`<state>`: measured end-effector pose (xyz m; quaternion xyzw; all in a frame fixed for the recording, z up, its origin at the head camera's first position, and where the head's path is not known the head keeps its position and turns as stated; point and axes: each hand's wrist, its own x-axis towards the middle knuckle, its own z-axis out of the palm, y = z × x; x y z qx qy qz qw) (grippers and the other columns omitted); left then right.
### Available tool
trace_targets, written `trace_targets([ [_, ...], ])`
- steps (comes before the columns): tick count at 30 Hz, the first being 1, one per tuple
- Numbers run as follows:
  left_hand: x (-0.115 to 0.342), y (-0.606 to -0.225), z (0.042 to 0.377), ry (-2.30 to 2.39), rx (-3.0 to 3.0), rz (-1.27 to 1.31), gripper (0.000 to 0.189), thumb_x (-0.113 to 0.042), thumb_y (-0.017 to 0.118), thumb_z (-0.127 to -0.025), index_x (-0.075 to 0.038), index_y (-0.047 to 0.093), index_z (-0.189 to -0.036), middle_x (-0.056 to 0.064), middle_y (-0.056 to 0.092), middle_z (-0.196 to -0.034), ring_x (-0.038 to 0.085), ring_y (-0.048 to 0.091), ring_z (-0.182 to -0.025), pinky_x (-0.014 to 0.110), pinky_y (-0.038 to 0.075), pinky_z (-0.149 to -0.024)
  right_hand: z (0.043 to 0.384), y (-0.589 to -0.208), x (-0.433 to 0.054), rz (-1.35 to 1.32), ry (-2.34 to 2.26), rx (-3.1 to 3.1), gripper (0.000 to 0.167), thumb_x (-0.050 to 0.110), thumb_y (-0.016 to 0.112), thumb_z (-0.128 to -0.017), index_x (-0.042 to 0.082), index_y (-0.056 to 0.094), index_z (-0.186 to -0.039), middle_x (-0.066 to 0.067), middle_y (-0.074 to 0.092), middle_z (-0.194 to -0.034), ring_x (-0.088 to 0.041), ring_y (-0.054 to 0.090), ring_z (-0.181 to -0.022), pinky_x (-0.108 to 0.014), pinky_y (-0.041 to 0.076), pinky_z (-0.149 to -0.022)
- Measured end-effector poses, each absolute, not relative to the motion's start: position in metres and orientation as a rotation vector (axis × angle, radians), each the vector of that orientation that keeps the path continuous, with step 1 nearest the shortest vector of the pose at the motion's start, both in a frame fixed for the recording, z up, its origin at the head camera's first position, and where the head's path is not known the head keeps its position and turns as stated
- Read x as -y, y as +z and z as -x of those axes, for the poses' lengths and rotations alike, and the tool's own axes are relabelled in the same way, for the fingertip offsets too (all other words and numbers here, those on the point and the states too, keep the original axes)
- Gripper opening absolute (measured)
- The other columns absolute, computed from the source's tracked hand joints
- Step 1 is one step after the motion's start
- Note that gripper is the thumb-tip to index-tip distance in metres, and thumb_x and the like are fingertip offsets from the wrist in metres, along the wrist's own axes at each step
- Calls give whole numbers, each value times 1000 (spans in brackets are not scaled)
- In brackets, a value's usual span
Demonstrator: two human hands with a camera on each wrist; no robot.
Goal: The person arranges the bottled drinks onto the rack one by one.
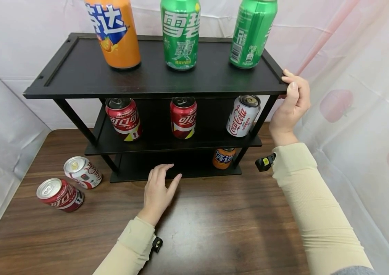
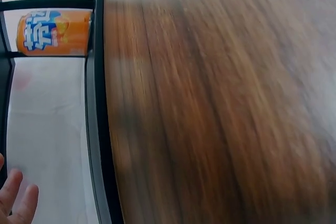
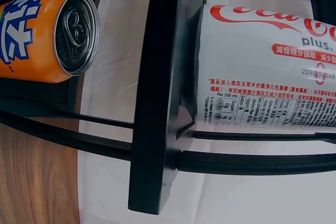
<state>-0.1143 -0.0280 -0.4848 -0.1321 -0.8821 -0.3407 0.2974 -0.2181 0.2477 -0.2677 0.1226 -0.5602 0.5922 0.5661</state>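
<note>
A black three-tier shelf rack [image 1: 167, 86] stands on the wooden table. My right hand [image 1: 292, 101] grips the right end of its top tier. Low in front of the bottom tier, my left hand [image 1: 158, 191] is held with fingers loosely spread and nothing in them. An orange soda can [image 1: 223, 158] stands at the bottom tier's right end; the left wrist view shows this orange can [image 2: 55, 32] away from the left fingertips [image 2: 23, 205]. On the middle tier's right end is a white Coca-Cola can [image 1: 243, 116], also the white can [image 3: 262, 72] in the right wrist view.
Two red cola cans [image 1: 123, 118] stand on the middle tier. The top tier bears an orange soda can [image 1: 117, 34] and two green soda cans [image 1: 181, 36]. Left of the rack, a white cola can [image 1: 82, 172] and a red cola can [image 1: 60, 194] stand on the table [image 1: 215, 225].
</note>
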Motion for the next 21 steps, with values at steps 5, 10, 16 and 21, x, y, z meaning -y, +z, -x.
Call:
trace_targets([
  [5,37,-486,108,-877,2337,348,45,-28,78,-87,-4,64,-121,16,63,-118,31,61,-104,44,56,-82,217,-268,-247,-286,1397,1306,33,3,40,-91,3,72,-85,-10,73,-101,-26,66,-103,-18,47,-64],
  [10,47,-486,101,-857,2343,331,45,-28,78,-86,-4,64,-121,16,63,-118,32,60,-104,45,55,-80,218,-268,-247,-286,1400,1308,33,3,40,-92,4,72,-85,-11,73,-102,-26,66,-105,-18,46,-65],
  [16,63,-484,95,-841,2353,285,44,-28,76,-88,-4,63,-123,17,62,-120,33,59,-106,46,55,-80,220,-269,-249,-287,1401,1313,33,4,39,-92,4,72,-85,-11,73,-103,-25,66,-103,-18,46,-65],
  [21,77,-483,89,-835,2355,209,45,-28,76,-88,-4,63,-124,19,62,-121,35,58,-106,47,55,-74,220,-270,-249,-286,1399,1316,34,4,39,-92,5,72,-85,-10,73,-103,-25,66,-104,-18,46,-65],
])
